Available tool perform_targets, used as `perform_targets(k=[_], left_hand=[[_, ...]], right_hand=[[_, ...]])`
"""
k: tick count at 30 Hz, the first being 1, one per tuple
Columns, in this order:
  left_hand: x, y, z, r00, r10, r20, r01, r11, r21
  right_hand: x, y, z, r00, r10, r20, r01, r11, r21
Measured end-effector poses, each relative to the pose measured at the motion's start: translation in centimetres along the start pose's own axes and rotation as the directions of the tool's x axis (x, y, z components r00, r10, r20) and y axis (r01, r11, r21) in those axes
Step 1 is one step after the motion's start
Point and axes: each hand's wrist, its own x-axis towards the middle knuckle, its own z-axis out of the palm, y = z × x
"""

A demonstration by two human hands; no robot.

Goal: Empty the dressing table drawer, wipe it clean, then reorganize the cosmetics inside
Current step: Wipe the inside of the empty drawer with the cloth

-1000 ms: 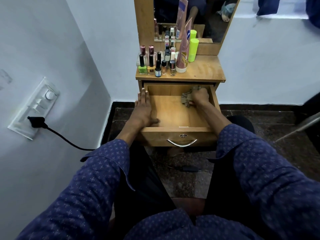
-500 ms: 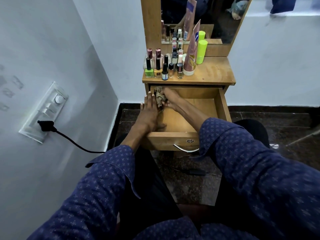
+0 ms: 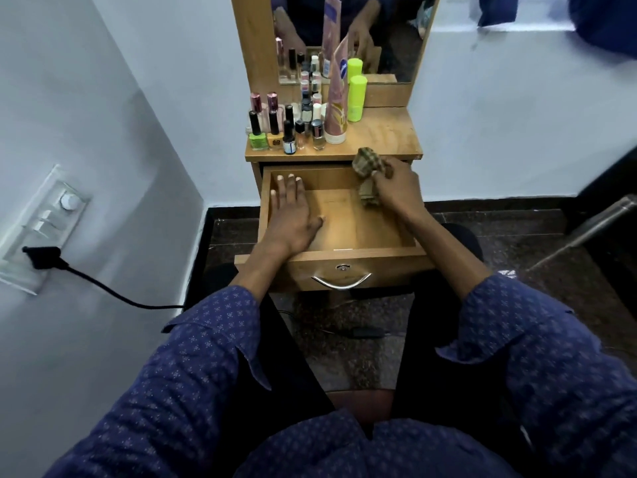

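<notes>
The drawer of the dressing table stands pulled out with nothing inside it but the person's left hand, which lies flat on the drawer's floor by its left wall, fingers straight and its grip apart. The right hand holds its grip clamped on a bunched brown cloth at the drawer's back right corner, near the table's front edge. The cosmetics, small bottles beside a pink tube and a lime-green container, stand crowded on the table's left half before the mirror.

Brown checked cloth; tan wooden drawer; lime-green bottle; navy dotted sleeves.
</notes>
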Motion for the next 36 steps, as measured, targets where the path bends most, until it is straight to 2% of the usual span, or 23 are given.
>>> perform_targets(k=[3,4,7,10,14,18,22,26,28,30,32,34,36], left_hand=[[0.1,3.2,1.2,0.999,0.015,0.044,-0.009,0.992,-0.124],[0.2,3.8,1.5,0.998,0.026,0.063,-0.018,0.992,-0.124],[0.5,4.0,2.1,0.993,0.019,0.117,-0.009,0.996,-0.089],[0.6,3.5,2.2,0.988,-0.024,0.154,0.036,0.996,-0.08],[0.7,4.0,2.5,0.983,0.004,0.185,0.004,0.999,-0.046],[0.8,3.8,2.4,0.982,-0.001,0.19,0.012,0.998,-0.057],[0.5,4.1,2.3,0.984,-0.012,0.178,0.022,0.998,-0.052],[0.7,4.1,2.2,0.98,-0.013,0.198,0.023,0.999,-0.049],[0.7,4.2,2.2,0.979,-0.008,0.202,0.019,0.998,-0.055],[0.6,4.2,2.2,0.981,-0.009,0.195,0.02,0.998,-0.053],[0.5,4.2,2.0,0.981,-0.014,0.191,0.025,0.998,-0.058],[0.4,4.2,2.0,0.981,-0.017,0.193,0.03,0.998,-0.062],[0.5,4.1,2.0,0.981,-0.012,0.193,0.025,0.997,-0.068]], right_hand=[[-0.6,2.1,-1.6,0.97,-0.133,-0.201,0.078,0.963,-0.259],[-0.8,2.9,-2.0,0.963,-0.172,-0.209,0.089,0.931,-0.355],[-1.4,4.7,-2.4,0.976,-0.197,-0.097,0.113,0.83,-0.546],[-0.6,5.8,-1.9,0.988,-0.155,-0.014,0.123,0.835,-0.536],[2.0,5.3,-2.0,0.99,-0.117,0.082,0.143,0.835,-0.531],[1.7,4.6,-2.2,0.99,-0.138,0.042,0.14,0.844,-0.517],[2.3,4.7,-4.8,1.0,0.013,-0.003,-0.013,0.875,-0.485],[1.0,3.9,-7.9,0.974,0.108,0.199,0.013,0.853,-0.522],[0.5,3.1,-8.7,0.966,0.117,0.228,0.033,0.824,-0.566],[0.1,2.0,-9.3,0.995,0.037,0.09,0.022,0.814,-0.58],[-0.4,0.9,-9.3,0.994,-0.087,-0.068,0.032,0.817,-0.576],[-0.8,0.0,-9.0,0.965,-0.24,-0.102,0.126,0.773,-0.622],[-1.0,0.2,-7.8,0.951,-0.308,-0.038,0.198,0.695,-0.691]])
